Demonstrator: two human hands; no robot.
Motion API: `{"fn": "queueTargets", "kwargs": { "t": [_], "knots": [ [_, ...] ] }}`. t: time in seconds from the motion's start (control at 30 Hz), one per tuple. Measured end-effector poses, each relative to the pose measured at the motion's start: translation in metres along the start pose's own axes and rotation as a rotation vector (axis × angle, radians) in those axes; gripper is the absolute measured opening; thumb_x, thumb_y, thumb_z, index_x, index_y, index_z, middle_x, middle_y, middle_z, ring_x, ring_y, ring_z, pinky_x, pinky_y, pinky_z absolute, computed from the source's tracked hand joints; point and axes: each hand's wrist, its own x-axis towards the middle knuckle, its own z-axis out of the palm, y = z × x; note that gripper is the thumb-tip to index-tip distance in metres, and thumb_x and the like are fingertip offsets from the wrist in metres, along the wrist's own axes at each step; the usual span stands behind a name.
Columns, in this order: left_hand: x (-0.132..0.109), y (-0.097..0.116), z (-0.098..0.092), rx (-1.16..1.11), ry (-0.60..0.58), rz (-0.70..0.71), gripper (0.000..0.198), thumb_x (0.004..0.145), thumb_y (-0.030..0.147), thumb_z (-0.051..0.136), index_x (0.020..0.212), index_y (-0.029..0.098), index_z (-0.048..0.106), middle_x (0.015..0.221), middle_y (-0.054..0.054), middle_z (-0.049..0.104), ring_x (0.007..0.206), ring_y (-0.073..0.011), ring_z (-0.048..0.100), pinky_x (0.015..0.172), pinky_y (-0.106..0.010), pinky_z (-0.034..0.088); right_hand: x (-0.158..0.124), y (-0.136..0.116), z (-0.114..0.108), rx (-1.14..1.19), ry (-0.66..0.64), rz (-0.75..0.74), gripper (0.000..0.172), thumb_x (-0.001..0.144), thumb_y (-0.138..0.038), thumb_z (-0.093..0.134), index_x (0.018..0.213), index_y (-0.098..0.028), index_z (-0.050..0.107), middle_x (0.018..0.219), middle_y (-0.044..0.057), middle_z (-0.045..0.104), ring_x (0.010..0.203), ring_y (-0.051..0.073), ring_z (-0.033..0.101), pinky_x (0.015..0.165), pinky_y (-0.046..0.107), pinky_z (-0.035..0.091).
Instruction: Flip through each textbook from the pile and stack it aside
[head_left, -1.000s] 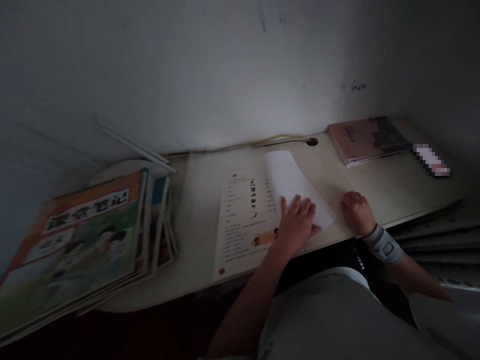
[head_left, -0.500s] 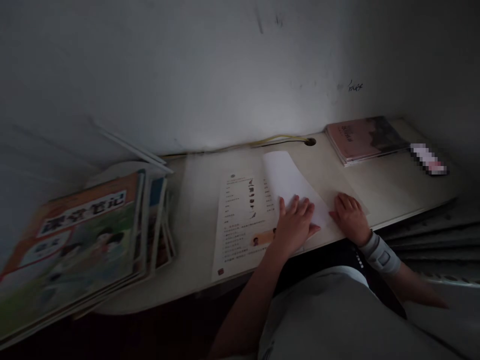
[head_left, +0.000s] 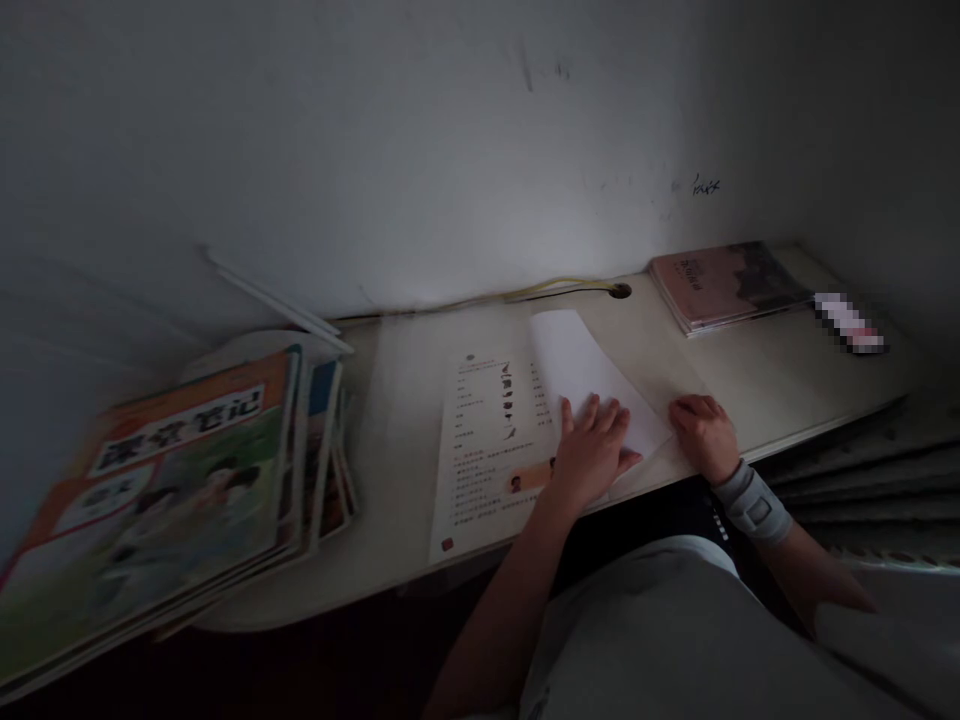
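Observation:
A printed sheet of paper point(head_left: 487, 430) lies on the pale desk point(head_left: 405, 400), with its right part folded over into a blank white flap point(head_left: 581, 365). My left hand point(head_left: 592, 450) lies flat on the flap's near end, fingers stretched out and pressing it down. My right hand point(head_left: 703, 432) rests on the desk just right of the flap's edge, fingers curled loosely with nothing visible in them. A grey band point(head_left: 752, 502) is on my right wrist.
A leaning stack of colourful books point(head_left: 187, 480) fills the desk's left side. A pink book point(head_left: 731, 280) lies at the back right beside a small blurred item point(head_left: 851, 322). A cable point(head_left: 555, 288) runs into a desk hole point(head_left: 619, 291) by the wall.
My right hand has slid left, closer to the flap's edge. My left hand stays pressed on the flap. The view has shifted slightly.

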Motion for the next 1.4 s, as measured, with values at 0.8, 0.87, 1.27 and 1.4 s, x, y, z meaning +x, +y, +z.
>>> {"fn": "queueTargets", "kwargs": {
  "t": [0.8,0.87,1.27,1.4],
  "knots": [
    [0.009,0.01,0.002,0.004,0.024,-0.019,0.056,0.087,0.052,0.045,0.133,0.021,0.046,0.143,-0.011,0.043,0.135,-0.0368,0.029,0.106,-0.069,0.009,-0.001,0.007,-0.019,0.093,-0.135,-0.034,0.017,0.091,-0.026,0.045,0.088,-0.017,0.059,0.088,0.008,0.064,0.084,0.019,0.058,0.078,0.028,0.043],
    [0.014,0.014,0.003,0.001,0.024,-0.016,0.056,0.087,0.052,0.044,0.133,0.021,0.046,0.143,-0.01,0.043,0.134,-0.0368,0.029,0.106,-0.069,0.01,-0.005,0.008,-0.019,0.131,-0.118,-0.029,0.02,0.092,-0.025,0.043,0.1,-0.016,0.058,0.093,0.009,0.065,0.087,0.02,0.059,0.079,0.03,0.045],
    [0.03,0.037,0.002,0.007,-0.047,0.071,0.066,0.086,0.051,0.048,0.134,0.005,0.043,0.142,-0.02,0.041,0.13,-0.0311,0.039,0.108,-0.044,0.028,-0.013,0.031,0.004,0.659,0.12,0.117,0.035,0.091,-0.034,0.043,0.119,-0.016,0.052,0.108,0.014,0.061,0.1,0.022,0.06,0.087,0.039,0.051],
    [0.025,0.039,0.001,-0.036,-0.078,0.146,0.069,0.087,0.054,0.044,0.135,0.005,0.041,0.141,-0.02,0.043,0.131,-0.0267,0.039,0.107,-0.038,0.03,-0.013,0.028,0.003,0.592,0.14,0.117,0.042,0.091,-0.033,0.044,0.128,-0.015,0.047,0.116,0.016,0.059,0.109,0.024,0.057,0.094,0.044,0.047]
  ]
}}
